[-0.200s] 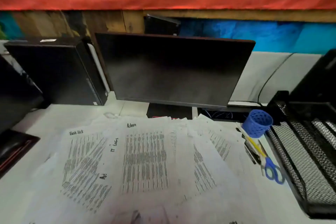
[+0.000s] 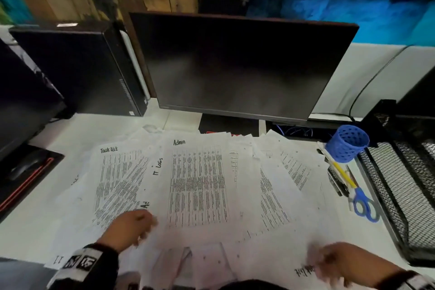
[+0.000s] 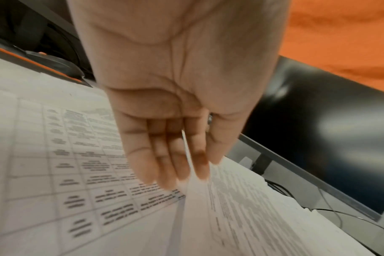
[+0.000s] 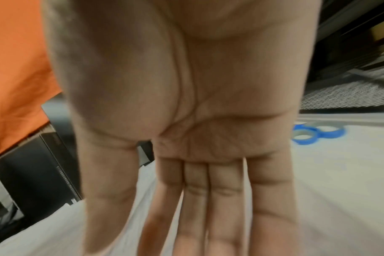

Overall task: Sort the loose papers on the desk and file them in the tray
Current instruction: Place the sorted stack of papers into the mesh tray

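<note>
Several loose printed papers lie fanned over the white desk, with handwritten headings such as "Admin", "Task List" and "IT Logs". My left hand is at the lower left corner of the "Admin" sheet. In the left wrist view its fingers are nearly straight, and a raised sheet edge is pinched between two of them. My right hand hovers palm down over the papers at the front right, with its fingers straight and nothing held. The black mesh tray stands at the right edge.
A dark monitor and a black computer tower stand behind the papers. A blue pen cup, pens and blue-handled scissors lie between the papers and the tray. A black and red mat lies at the left.
Both hands have come into view over the near edge of the papers. The view has tilted down a little.
</note>
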A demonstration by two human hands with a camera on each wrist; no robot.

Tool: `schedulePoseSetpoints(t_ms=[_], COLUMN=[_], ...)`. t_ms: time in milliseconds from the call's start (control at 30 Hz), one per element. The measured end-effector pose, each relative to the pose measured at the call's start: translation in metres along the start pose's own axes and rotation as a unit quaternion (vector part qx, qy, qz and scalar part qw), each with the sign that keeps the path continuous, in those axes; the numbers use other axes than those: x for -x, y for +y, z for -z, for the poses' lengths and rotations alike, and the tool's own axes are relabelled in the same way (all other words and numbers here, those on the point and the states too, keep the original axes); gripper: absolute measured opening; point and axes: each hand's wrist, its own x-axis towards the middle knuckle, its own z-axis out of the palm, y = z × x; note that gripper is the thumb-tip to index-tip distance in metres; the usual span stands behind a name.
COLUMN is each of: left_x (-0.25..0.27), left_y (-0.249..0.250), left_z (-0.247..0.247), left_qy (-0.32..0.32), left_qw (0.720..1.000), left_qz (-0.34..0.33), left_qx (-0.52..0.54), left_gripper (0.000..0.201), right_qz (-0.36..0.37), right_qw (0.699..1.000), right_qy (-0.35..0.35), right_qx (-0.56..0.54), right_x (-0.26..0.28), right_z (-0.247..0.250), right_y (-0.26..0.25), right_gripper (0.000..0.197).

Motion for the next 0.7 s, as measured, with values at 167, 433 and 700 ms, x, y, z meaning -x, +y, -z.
schedulePoseSetpoints(t_ms=[167, 433, 700], left_x=[-0.046, -0.073, -0.08], left_y=[0.005, 0.023, 0.02], left_z=[-0.001, -0.028, -0.024], left_qy=[0.144, 0.143, 0.082], left_qw=[0.986, 0.983, 0.997], left_qz=[0.034, 0.066, 0.002], left_qx=[0.073, 0.096, 0.005], left_gripper=[0.024, 0.061, 0.053], right_qz=[0.068, 0.017, 0.058], right_qw=[0.983, 0.919, 0.914], right_qy=[0.128, 0.207, 0.277], right_qx=[-0.114, -0.335, -0.291], right_x=[-0.051, -0.128, -0.138], right_z=[0.012, -0.01, -0.022], right_y=[-0.081, -0.122, -0.151], right_gripper=[0.017, 0.022, 0.039])
